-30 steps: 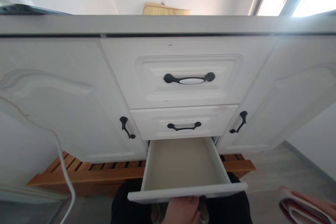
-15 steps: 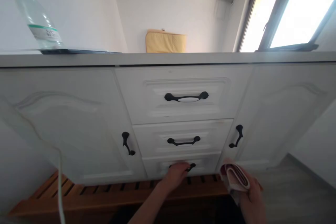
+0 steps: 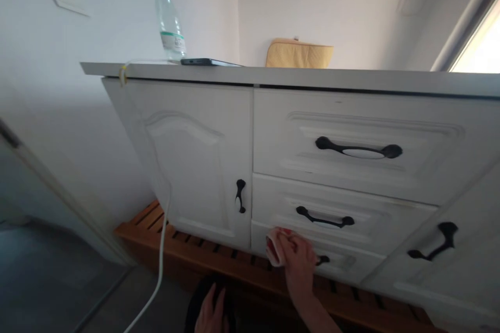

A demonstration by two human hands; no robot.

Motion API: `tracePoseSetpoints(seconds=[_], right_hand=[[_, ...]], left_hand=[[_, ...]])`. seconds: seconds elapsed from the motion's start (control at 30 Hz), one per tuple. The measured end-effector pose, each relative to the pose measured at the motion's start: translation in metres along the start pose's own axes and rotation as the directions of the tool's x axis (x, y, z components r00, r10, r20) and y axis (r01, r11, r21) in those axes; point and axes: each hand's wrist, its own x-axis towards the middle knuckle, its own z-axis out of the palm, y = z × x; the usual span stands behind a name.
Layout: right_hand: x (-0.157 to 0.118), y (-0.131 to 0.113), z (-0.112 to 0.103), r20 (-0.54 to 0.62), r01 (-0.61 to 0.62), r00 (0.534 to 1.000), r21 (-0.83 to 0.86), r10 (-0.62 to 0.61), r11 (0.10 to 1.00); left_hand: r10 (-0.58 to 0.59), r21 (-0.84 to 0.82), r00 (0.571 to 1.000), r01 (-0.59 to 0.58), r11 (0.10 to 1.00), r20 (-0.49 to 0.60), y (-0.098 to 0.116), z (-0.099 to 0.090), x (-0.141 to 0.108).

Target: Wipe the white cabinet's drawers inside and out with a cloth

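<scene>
My right hand (image 3: 300,263) is closed on a folded pink and white cloth (image 3: 275,251). It presses the cloth against the left part of the bottom drawer (image 3: 353,265) of a white cabinet. The bottom drawer's black handle (image 3: 323,259) shows only at its right end, the rest hidden behind my hand. My left hand (image 3: 211,315) lies low in the view over something dark, seemingly my knee, fingers stretched out and holding nothing. Directly above the cloth is the middle drawer with its black handle (image 3: 325,218).
A wooden slatted bench (image 3: 219,260) runs beneath the cabinet. From the cabinet top, a white cable (image 3: 161,260) hangs down the left side. A plastic bottle (image 3: 170,28) and a dark phone (image 3: 197,62) stand on top. Black handles jut from the top drawer (image 3: 363,152) and doors (image 3: 240,196).
My view has turned left. My left hand has let go of the bottom drawer's handle and dropped low. My right hand has brought the cloth from beside the right door onto the bottom drawer.
</scene>
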Motion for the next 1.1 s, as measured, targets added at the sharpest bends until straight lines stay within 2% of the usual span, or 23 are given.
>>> tracePoseSetpoints(seconds=[0.07,0.13,0.2,0.27,0.37,0.43,0.53,0.67,0.73,0.8,0.83,0.9,0.97,1.0,1.1], right_hand=[[0.02,-0.046,0.021,0.092,0.106,0.99,0.03,-0.108,0.994],[0.041,-0.08,0.037,0.193,0.268,0.942,0.061,-0.275,0.961],[0.057,-0.097,0.046,0.267,0.408,0.87,0.083,-0.415,0.909],[0.064,-0.092,0.045,0.297,0.499,0.81,0.105,-0.506,0.86],[0.058,-0.049,0.024,0.321,0.582,0.745,0.114,-0.584,0.805],[0.047,-0.006,-0.002,0.328,0.609,0.737,0.058,-0.591,0.791],[0.024,0.07,-0.047,0.336,0.583,0.78,-0.082,-0.528,0.808],[-0.015,0.164,-0.102,0.353,0.451,0.867,-0.249,-0.353,0.857],[-0.036,0.196,-0.121,0.319,0.354,0.914,-0.321,-0.251,0.878],[-0.052,0.21,-0.13,0.258,0.272,0.946,-0.313,-0.195,0.91],[-0.058,0.208,-0.131,0.231,0.245,0.955,-0.271,-0.185,0.931],[-0.06,0.185,-0.121,0.195,0.243,0.958,-0.15,-0.212,0.958],[-0.05,0.14,-0.102,0.175,0.29,0.945,-0.058,-0.276,0.955],[-0.04,0.113,-0.089,0.118,0.322,0.942,-0.043,-0.315,0.946],[0.002,0.03,-0.046,0.014,0.325,0.946,-0.032,-0.325,0.945]], left_hand=[[-0.09,0.032,0.996,0.089,0.995,0.01,-0.01,-0.017,0.0],[-0.187,0.076,0.982,0.186,0.98,0.014,-0.006,-0.036,0.003],[-0.216,0.11,0.976,0.212,0.971,0.025,0.003,-0.051,0.005],[-0.198,0.125,0.979,0.191,0.974,0.045,0.008,-0.06,0.006],[-0.209,0.135,0.974,0.196,0.971,0.091,0.009,-0.064,0.006],[-0.215,0.137,0.971,0.2,0.97,0.102,0.008,-0.063,0.007],[-0.189,0.122,0.978,0.178,0.976,0.086,0.008,-0.059,0.007],[-0.164,0.099,0.984,0.156,0.983,0.071,0.014,-0.06,0.009],[-0.165,0.096,0.983,0.157,0.983,0.084,0.018,-0.062,0.011],[-0.168,0.098,0.98,0.158,0.983,0.111,0.022,-0.064,0.012],[-0.166,0.099,0.978,0.155,0.983,0.122,0.023,-0.064,0.012],[-0.162,0.1,0.977,0.149,0.984,0.136,0.026,-0.064,0.013],[-0.159,0.098,0.977,0.145,0.985,0.145,0.027,-0.065,0.013],[-0.158,0.096,0.976,0.145,0.985,0.149,0.028,-0.065,0.013],[-0.16,0.088,0.974,0.147,0.985,0.162,0.027,-0.067,0.012]])
